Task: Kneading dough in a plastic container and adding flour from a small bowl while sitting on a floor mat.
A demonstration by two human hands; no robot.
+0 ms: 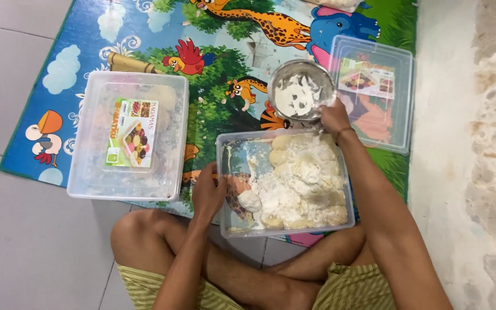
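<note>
Risk: the clear rectangular plastic tub [223, 172] of pale dough lumps [302, 183] and white flour could slide or shed flour if the tilted bowl tips further.
Left hand [208, 192]: curled on the tub's near-left wall, steadying it.
Right hand [335, 117]: arm stretched forward, fingers clamped on the rim of the round steel bowl [301, 90], flour-coated, above the tub's far edge.

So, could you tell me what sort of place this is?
Probably a home floor: grey floor tiles, a cartoon-animal play mat, and a person sitting cross-legged over a clear plastic container of floured dough pieces.
</note>
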